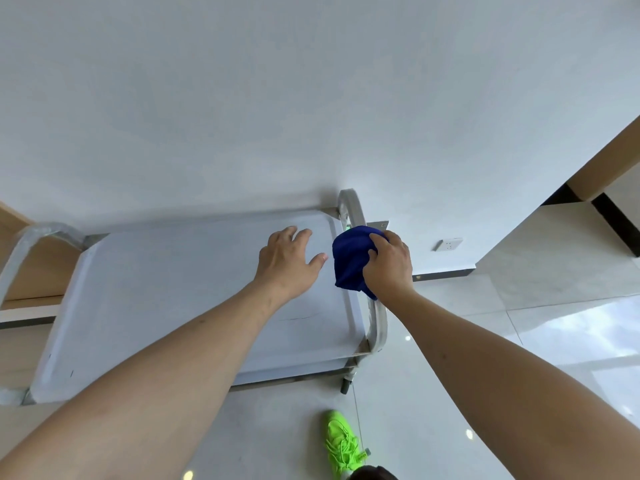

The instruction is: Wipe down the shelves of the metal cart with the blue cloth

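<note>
Blue cloth (349, 261) is bunched in our right hand (389, 263) at the right rail of the metal cart (173, 289); our left hand (289, 259) rests flat, fingers relaxed, on the top shelf. Leaning could roll the cart, and the bunched cloth may skip corners.

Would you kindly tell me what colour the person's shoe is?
Bright neon green shoe, laces included, seen best in the head view.

Bare indoor room: white wall (311, 98), glossy floor tiles (554, 323), wall socket (449, 243), metal cart (194, 289).
</note>
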